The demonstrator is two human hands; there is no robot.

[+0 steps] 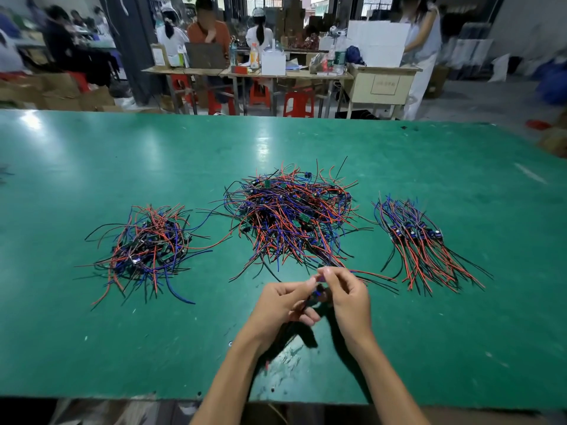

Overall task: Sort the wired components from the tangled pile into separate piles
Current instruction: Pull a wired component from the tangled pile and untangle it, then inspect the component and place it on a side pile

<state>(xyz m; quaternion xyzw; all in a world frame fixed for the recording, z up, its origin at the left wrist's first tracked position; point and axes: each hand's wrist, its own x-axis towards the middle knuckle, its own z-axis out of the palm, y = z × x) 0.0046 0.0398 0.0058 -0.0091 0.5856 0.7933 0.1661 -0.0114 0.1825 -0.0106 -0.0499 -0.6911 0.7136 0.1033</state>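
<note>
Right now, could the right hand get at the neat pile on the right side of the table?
Probably yes: bare table lies between the right hand and the neat pile, but it pinches a wired component.

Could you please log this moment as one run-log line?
left hand + right hand: hold wired component | tangled pile: centre | side piles: two

Both hands, left hand (283,305) and right hand (349,297), pinch one wired component (319,294) near the tangled pile (291,216).
</note>
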